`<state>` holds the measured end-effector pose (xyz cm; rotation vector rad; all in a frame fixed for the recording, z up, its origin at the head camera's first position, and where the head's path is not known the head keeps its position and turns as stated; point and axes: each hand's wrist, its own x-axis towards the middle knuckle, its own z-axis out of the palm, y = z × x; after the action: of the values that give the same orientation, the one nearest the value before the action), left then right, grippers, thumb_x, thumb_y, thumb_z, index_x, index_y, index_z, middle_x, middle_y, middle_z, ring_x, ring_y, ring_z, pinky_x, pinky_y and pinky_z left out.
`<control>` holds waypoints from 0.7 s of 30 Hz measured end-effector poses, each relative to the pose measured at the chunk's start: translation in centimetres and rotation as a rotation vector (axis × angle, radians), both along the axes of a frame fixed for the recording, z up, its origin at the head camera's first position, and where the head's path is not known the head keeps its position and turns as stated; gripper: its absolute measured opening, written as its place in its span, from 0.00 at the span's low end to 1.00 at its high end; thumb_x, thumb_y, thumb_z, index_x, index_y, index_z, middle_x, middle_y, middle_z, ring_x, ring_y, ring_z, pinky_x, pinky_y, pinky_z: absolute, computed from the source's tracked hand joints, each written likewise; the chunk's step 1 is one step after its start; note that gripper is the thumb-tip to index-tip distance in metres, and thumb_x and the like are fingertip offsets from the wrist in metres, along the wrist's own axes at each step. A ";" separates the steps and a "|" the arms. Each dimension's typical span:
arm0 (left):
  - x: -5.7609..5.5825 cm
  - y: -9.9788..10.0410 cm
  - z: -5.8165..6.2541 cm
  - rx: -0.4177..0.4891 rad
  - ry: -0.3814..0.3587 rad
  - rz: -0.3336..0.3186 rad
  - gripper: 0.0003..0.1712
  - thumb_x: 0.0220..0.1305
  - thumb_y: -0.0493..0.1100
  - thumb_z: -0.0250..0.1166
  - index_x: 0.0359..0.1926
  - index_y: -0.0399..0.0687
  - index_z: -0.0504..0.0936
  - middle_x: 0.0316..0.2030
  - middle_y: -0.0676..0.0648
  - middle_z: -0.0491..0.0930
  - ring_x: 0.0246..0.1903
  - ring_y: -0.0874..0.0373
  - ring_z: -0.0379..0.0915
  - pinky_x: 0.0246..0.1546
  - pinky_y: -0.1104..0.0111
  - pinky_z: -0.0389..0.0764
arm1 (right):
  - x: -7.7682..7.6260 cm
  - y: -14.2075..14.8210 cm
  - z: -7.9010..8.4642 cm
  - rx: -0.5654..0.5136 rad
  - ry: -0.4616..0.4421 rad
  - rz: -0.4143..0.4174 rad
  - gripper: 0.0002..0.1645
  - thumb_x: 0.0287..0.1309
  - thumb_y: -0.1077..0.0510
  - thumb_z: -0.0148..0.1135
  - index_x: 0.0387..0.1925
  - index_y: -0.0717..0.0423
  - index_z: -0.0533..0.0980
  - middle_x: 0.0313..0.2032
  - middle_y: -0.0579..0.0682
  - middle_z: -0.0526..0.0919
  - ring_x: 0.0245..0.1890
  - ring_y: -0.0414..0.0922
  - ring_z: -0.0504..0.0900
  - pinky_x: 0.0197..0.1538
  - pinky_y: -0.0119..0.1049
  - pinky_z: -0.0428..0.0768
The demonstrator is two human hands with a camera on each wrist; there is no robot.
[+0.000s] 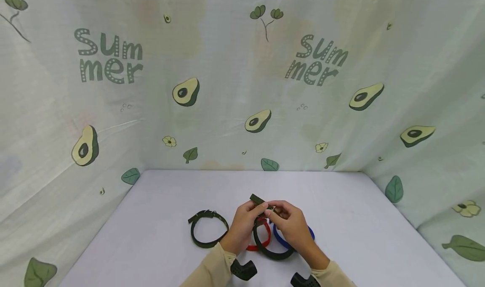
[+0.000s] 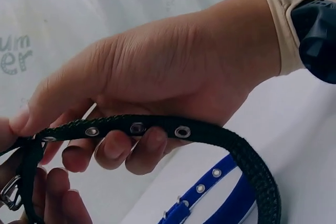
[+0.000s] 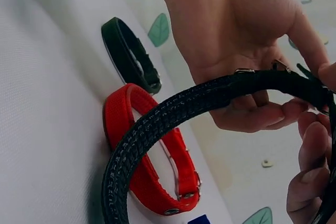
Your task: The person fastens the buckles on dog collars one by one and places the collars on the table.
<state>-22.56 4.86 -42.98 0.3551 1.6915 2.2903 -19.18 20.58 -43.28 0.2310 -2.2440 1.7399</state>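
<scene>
Both hands hold one dark green collar with metal eyelets; its loop hangs below them. My left hand pinches the strap near its free end, which sticks up past the fingers. My right hand grips the strap close beside it, the two thumbs almost meeting. In the left wrist view, the right hand has its fingers under the eyeleted strap, and a metal buckle shows at lower left. In the right wrist view, the left hand is behind the strap. Fingers partly hide the buckle area.
On the white table, a red collar and a blue collar lie beneath the hands, partly covered. Another dark green collar lies by the left forearm. A printed cloth rises behind the table.
</scene>
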 end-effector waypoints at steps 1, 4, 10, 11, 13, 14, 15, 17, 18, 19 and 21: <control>0.1 0.1 0.1 0.008 -0.002 0.009 0.17 0.68 0.49 0.66 0.44 0.37 0.82 0.38 0.47 0.81 0.41 0.54 0.77 0.49 0.58 0.76 | 0.0 0.0 0.0 0.007 -0.003 -0.002 0.14 0.59 0.54 0.72 0.46 0.55 0.83 0.29 0.51 0.81 0.25 0.43 0.78 0.29 0.30 0.77; 0.3 0.2 0.1 0.029 -0.001 0.030 0.16 0.69 0.47 0.65 0.44 0.36 0.82 0.38 0.47 0.80 0.40 0.54 0.77 0.47 0.60 0.77 | 0.0 0.0 0.2 0.019 0.000 -0.002 0.14 0.59 0.54 0.73 0.44 0.56 0.83 0.29 0.50 0.82 0.25 0.43 0.78 0.29 0.31 0.78; 0.0 0.3 0.3 0.079 0.011 0.065 0.18 0.71 0.48 0.62 0.47 0.34 0.81 0.42 0.43 0.79 0.44 0.52 0.77 0.50 0.59 0.79 | -0.2 0.1 0.4 0.077 0.027 -0.033 0.11 0.58 0.56 0.73 0.42 0.54 0.83 0.30 0.47 0.83 0.24 0.43 0.79 0.29 0.33 0.80; -0.1 0.2 0.3 0.084 0.008 0.073 0.18 0.71 0.48 0.62 0.48 0.34 0.80 0.42 0.43 0.80 0.44 0.52 0.77 0.50 0.58 0.79 | -0.2 0.1 0.4 0.086 0.030 -0.036 0.11 0.58 0.56 0.73 0.42 0.53 0.83 0.29 0.47 0.83 0.24 0.43 0.80 0.29 0.33 0.80; -0.2 0.1 0.4 0.092 -0.003 0.088 0.19 0.71 0.48 0.62 0.48 0.35 0.80 0.42 0.43 0.80 0.45 0.51 0.76 0.50 0.58 0.79 | -0.2 0.1 0.4 0.096 0.033 -0.035 0.10 0.58 0.57 0.73 0.41 0.52 0.82 0.29 0.47 0.82 0.24 0.43 0.79 0.29 0.33 0.80; -0.3 0.0 0.4 0.092 -0.007 0.092 0.19 0.71 0.49 0.62 0.49 0.35 0.80 0.43 0.43 0.80 0.44 0.51 0.77 0.50 0.58 0.79 | -0.2 0.1 0.3 0.098 0.033 -0.033 0.09 0.58 0.57 0.73 0.41 0.52 0.82 0.29 0.47 0.82 0.24 0.43 0.79 0.28 0.33 0.80; -0.3 0.0 0.3 0.094 -0.012 0.095 0.18 0.71 0.49 0.62 0.48 0.35 0.80 0.42 0.43 0.80 0.44 0.51 0.77 0.50 0.58 0.80 | -0.1 0.1 0.3 0.100 0.036 -0.033 0.09 0.59 0.58 0.72 0.40 0.52 0.82 0.29 0.47 0.82 0.24 0.43 0.79 0.28 0.33 0.79; -0.3 -0.1 0.2 0.085 -0.013 0.093 0.19 0.71 0.49 0.62 0.48 0.36 0.80 0.41 0.43 0.81 0.43 0.51 0.79 0.49 0.58 0.80 | 0.0 0.2 0.2 0.109 0.044 -0.037 0.08 0.59 0.59 0.72 0.40 0.52 0.82 0.28 0.46 0.81 0.23 0.43 0.78 0.27 0.33 0.79; -0.3 -0.2 0.2 0.077 -0.008 0.089 0.19 0.71 0.49 0.62 0.48 0.36 0.80 0.41 0.44 0.81 0.42 0.51 0.80 0.49 0.59 0.80 | 0.0 0.2 0.2 0.110 0.053 -0.038 0.07 0.59 0.60 0.71 0.39 0.52 0.82 0.27 0.46 0.81 0.23 0.42 0.78 0.27 0.33 0.78; -0.3 -0.2 0.1 0.069 -0.005 0.086 0.19 0.71 0.49 0.62 0.48 0.36 0.80 0.40 0.44 0.82 0.41 0.51 0.80 0.49 0.59 0.80 | 0.3 0.0 0.5 0.116 0.065 -0.043 0.07 0.59 0.62 0.71 0.39 0.53 0.81 0.27 0.47 0.80 0.22 0.42 0.78 0.26 0.33 0.78; -0.3 -0.2 0.1 0.053 0.007 0.073 0.19 0.70 0.50 0.63 0.47 0.36 0.80 0.40 0.44 0.82 0.41 0.51 0.82 0.49 0.59 0.79 | 0.4 0.0 0.6 0.131 0.086 -0.071 0.07 0.58 0.65 0.70 0.38 0.54 0.81 0.26 0.46 0.80 0.22 0.40 0.77 0.27 0.32 0.77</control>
<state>-22.83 4.63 -42.91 0.3173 1.6756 2.3930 -18.77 20.56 -42.64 0.2461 -2.2774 1.5204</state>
